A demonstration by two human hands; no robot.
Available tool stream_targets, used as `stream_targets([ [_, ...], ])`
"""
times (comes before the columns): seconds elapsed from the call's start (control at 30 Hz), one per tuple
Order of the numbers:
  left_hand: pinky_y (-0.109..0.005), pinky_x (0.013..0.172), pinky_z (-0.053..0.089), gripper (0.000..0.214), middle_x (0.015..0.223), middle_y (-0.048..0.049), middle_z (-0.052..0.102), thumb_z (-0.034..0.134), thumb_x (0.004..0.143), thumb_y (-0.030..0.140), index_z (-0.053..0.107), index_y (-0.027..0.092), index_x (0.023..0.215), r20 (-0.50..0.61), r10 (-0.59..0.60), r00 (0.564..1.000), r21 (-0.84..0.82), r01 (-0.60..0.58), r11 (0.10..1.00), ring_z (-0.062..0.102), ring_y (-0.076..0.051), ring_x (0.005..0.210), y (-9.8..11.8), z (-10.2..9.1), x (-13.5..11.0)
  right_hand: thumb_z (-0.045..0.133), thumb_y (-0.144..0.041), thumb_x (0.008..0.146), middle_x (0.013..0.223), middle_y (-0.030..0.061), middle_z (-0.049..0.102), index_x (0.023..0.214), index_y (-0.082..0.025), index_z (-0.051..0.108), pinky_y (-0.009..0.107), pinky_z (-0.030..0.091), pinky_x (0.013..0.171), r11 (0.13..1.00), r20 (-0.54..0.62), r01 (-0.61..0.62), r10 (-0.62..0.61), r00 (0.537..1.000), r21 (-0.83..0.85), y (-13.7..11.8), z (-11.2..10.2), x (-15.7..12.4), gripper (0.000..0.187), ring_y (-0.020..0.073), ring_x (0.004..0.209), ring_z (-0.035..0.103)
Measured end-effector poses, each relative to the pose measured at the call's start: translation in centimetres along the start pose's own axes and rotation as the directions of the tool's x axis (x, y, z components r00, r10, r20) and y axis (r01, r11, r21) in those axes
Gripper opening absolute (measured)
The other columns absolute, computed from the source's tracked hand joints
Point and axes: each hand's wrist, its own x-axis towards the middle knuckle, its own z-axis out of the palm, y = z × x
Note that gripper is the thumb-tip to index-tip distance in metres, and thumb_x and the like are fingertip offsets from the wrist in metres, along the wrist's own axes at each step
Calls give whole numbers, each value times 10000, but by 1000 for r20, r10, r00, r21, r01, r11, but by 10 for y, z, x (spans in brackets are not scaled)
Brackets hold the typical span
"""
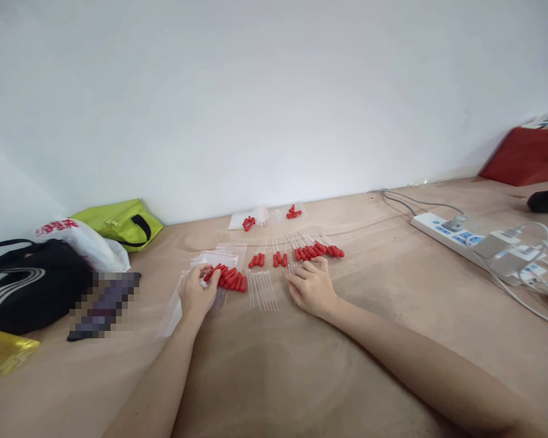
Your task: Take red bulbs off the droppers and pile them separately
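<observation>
My left hand [196, 289] is closed, with its thumb and fingers pinching a red rubber bulb [209, 274] at the left end of a pile of red bulbs [232, 278]. Under that pile lie clear zip bags [215, 257]. My right hand [314, 287] bends over thin clear tubes [294, 267], its fingertips closed on a tube end; the thumb is mostly hidden. Between the hands lies a row of bare clear tubes [262, 291]. Behind them, droppers with red bulbs [317, 249] lie in a row, with smaller groups of red-bulbed droppers [256, 260] to their left.
Farther back are bagged red bulbs [249, 223] and another small heap [294, 212]. A power strip [456, 237] with chargers and cables lies right, near a red box [525, 155]. A green bag [119, 224], a white plastic bag [84, 246] and a black bag [36, 286] stand left.
</observation>
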Motion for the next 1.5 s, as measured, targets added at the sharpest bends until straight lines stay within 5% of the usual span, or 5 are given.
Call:
stream_targets([
  [0.47, -356, 795, 353, 230, 852, -56, 614, 499, 771, 389, 628, 200, 793, -130, 289, 948, 186, -263, 947, 521, -223, 838, 29, -6, -10, 512, -549, 744, 743, 29, 612, 857, -216, 651, 411, 182, 824, 998, 78, 17, -21, 997, 61, -2, 0, -4, 378, 172, 780, 452],
  [0.67, -384, 785, 336, 185, 905, -54, 590, 573, 727, 397, 642, 228, 751, 133, 411, 902, 151, -428, 891, 501, -231, 876, 91, 8, -21, 504, -386, 801, 698, 22, 608, 842, -225, 663, 374, 196, 810, 997, -78, -75, 77, 994, 24, 20, -13, -10, 230, 151, 733, 455],
  [0.87, -446, 810, 313, 227, 974, -94, 559, 600, 688, 420, 636, 198, 713, 340, 276, 899, 235, -365, 901, 458, -283, 956, 125, 37, -10, 485, -289, 814, 586, -1, 548, 692, -228, 658, 352, 214, 798, 986, -182, -155, 143, 973, -54, 51, -26, -31, 221, 137, 691, 463],
  [1.17, -440, 788, 322, 181, 915, -77, 584, 534, 756, 335, 630, 195, 693, 121, 308, 944, 142, -323, 936, 489, -265, 917, 106, 25, -17, 496, -253, 802, 635, 6, 546, 779, -220, 653, 344, 297, 771, 988, -190, -128, 143, 971, 90, 53, -22, -33, 162, 138, 687, 477],
  [1.5, -375, 806, 326, 116, 896, -42, 617, 535, 788, 281, 642, 238, 804, 83, 645, 760, -37, -644, 764, 520, -200, 903, 93, 1, -63, 515, -417, 803, 1139, 89, 552, 1211, -210, 474, 431, 264, 943, 985, -82, 157, -151, 985, 72, 44, -28, -33, 460, 222, 1093, 435],
])
